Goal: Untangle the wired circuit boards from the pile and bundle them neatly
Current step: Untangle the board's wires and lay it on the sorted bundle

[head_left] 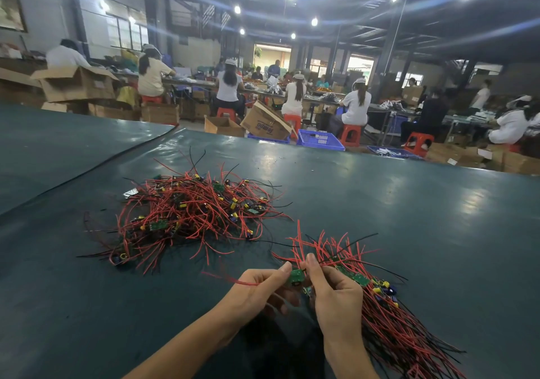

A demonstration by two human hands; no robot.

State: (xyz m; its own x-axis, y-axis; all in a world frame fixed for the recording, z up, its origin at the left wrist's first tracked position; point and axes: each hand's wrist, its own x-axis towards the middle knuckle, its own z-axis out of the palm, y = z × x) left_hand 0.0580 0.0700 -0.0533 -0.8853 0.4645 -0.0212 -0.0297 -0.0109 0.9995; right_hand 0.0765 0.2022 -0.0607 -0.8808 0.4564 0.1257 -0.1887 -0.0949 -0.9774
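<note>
A tangled pile of small green circuit boards [193, 212] with red and black wires lies on the dark green table [380, 203], left of centre. A straightened bundle [388, 320] of boards and wires lies at the lower right, wires fanned both ways. My left hand [257, 291] pinches one green circuit board [296, 276] at its left edge, and a red wire trails leftward from its fingers. My right hand [336, 296] pinches the same board from the right and also grips the bundle's boards beside it.
The table's far edge runs across the middle of the view. Beyond it stand cardboard boxes [264, 122], blue crates [320, 140] and red stools [350, 134], with several seated people working at other benches. A seam in the table cover [87, 171] runs diagonally at the left.
</note>
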